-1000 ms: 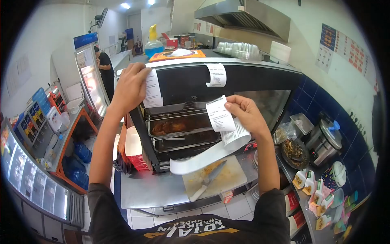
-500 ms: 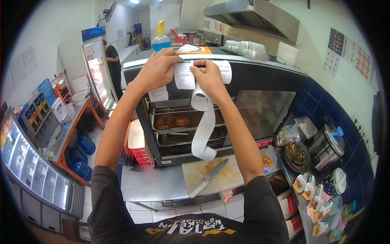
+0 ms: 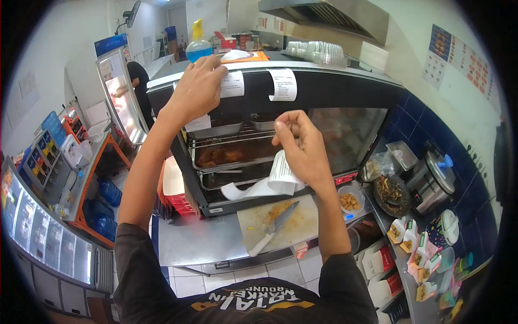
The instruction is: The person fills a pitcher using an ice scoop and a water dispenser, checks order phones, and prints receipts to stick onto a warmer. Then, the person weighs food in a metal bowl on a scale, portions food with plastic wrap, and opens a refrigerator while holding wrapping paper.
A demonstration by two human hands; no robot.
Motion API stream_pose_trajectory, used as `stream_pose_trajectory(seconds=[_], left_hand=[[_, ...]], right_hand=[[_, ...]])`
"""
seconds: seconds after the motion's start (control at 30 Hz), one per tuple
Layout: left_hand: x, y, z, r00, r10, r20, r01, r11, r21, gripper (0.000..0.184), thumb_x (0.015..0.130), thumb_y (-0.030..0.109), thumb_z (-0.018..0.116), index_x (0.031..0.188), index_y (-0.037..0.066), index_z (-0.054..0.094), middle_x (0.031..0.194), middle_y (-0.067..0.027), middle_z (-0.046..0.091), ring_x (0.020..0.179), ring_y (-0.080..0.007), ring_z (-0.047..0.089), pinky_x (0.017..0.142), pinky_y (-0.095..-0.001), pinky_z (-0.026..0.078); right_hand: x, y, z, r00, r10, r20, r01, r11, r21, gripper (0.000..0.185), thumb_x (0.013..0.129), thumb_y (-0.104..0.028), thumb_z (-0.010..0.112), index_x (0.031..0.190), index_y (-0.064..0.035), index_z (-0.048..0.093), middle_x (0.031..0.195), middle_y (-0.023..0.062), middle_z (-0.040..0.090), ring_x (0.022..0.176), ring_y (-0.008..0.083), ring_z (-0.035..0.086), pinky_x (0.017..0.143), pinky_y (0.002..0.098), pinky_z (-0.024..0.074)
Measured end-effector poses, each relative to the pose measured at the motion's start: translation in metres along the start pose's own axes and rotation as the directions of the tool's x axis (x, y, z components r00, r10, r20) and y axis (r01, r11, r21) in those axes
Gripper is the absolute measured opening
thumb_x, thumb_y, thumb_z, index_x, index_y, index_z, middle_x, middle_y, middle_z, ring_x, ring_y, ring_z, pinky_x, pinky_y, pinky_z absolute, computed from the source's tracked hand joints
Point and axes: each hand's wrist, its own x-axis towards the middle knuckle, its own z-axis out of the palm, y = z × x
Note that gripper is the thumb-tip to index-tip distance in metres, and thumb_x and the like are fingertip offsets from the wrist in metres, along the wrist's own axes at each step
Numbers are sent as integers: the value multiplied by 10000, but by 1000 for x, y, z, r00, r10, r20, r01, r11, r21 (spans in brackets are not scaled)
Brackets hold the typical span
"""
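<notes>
Blue tiles [image 3: 417, 115] run up the right side of this kitchen, and we're standing square to a black food warmer [image 3: 332, 97], browned food [image 3: 217, 156] on a tray [image 3: 253, 162] inside. Up at its top edge goes our left hand [image 3: 198, 86], fingers bent at the left side of a printed receipt [image 3: 233, 85]; whether they pinch the paper, we can't tell. Just to the right, a second receipt [image 3: 283, 85] hangs on the same dark panel, and a third receipt [image 3: 198, 123] shows lower down, by our left forearm. Our right hand [image 3: 302, 143] is in front of the warmer, fingers curled, holding a receipt strip [image 3: 281, 168] that droops below the palm and trails off leftward. Beneath, we've got a cutting board [image 3: 303, 218] on the steel table [image 3: 199, 243], a knife [image 3: 283, 218] lying slantwise across it, and fried pieces [image 3: 349, 201] in a round container just beside. Over by the glass-door fridge [image 3: 115, 86], a person [image 3: 141, 89] in dark clothes stands.
</notes>
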Motion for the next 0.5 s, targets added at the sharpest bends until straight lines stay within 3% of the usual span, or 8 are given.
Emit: stream_pose_trajectory(seconds=[0.03,0.13,0.2,0.27,0.3,0.33,0.4,0.5], left_hand=[[-1,0,0,1000,-3,3,3,1000,-10,256,883,36,517,1120,-2,605,1139,-163,562,1067,-351,534,950,-449,418],[-4,10,-10,999,-30,32,31,999,-37,340,886,39,523,1221,4,571,1202,-191,550,1111,-370,532,970,-435,420],[-28,50,-31,982,-82,-168,26,950,-310,427,882,106,541,1290,-16,509,1233,-230,539,1150,-384,530,998,-433,412],[-68,75,-29,998,22,50,28,573,-819,495,923,204,575,1354,-17,471,1260,-208,539,1204,-334,529,1050,-409,394],[-93,92,-23,969,69,236,208,279,-937,492,939,252,581,1343,-13,484,1255,-182,546,1232,-299,512,1060,-401,388],[-120,110,-13,904,171,391,401,-31,-915,495,955,299,587,1332,-9,497,1250,-157,552,1259,-265,495,1070,-394,382],[-167,127,8,747,328,578,661,-280,-696,476,974,342,591,1300,0,535,1179,-92,584,1234,-196,506,1055,-359,395],[-235,135,54,660,507,554,748,-377,-547,389,976,333,605,1183,4,609,1086,-23,621,1122,-135,554,986,-315,427]], right_hand=[[-6,6,-3,998,4,60,-8,998,63,215,973,-183,583,1026,23,550,802,80,647,735,101,626,652,249,507],[-29,9,-1,992,39,118,-60,980,188,177,965,-136,585,1039,19,544,835,66,640,762,100,630,667,241,514],[-48,5,3,986,42,160,-75,976,203,165,949,-93,607,1061,8,539,871,60,630,797,93,627,680,234,519],[-70,6,12,968,51,247,-111,965,237,173,944,-84,617,1065,10,536,888,72,624,813,99,632,678,235,520],[-82,7,19,971,64,230,-120,964,238,173,944,-84,617,1065,10,536,888,72,624,813,99,632,678,235,520],[-95,10,26,965,61,255,-114,973,199,181,941,-81,621,1069,12,532,896,78,621,815,102,632,676,237,519],[-119,18,41,961,69,268,-113,982,153,189,938,-79,624,1072,14,529,904,84,618,816,105,632,673,238,519],[-162,37,57,936,242,257,-268,961,67,309,903,-53,670,1164,-3,512,911,38,592,767,59,599,629,200,479]])
